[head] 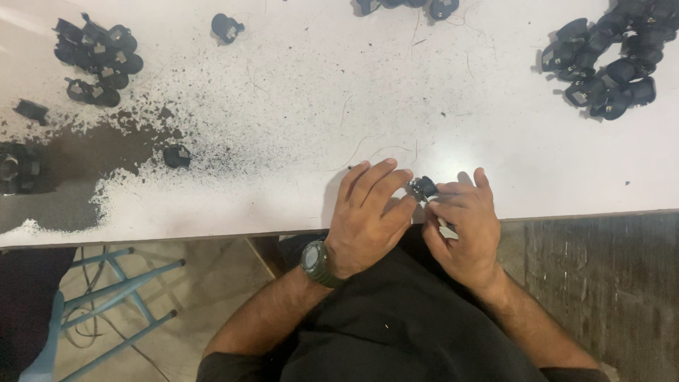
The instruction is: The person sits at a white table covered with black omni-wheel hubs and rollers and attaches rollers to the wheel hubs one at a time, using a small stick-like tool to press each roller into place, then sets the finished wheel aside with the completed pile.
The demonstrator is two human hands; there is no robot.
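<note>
One small black part (424,187) sits pinched between your left hand (368,216) and right hand (463,230) at the table edge (212,230), while both black piles (608,60) (95,60) seemingly await handling.

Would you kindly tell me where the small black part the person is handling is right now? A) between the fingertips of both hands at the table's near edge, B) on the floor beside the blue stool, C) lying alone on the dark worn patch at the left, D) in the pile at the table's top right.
A: the small black part sits between the left hand and right hand at the white table edge.
</note>
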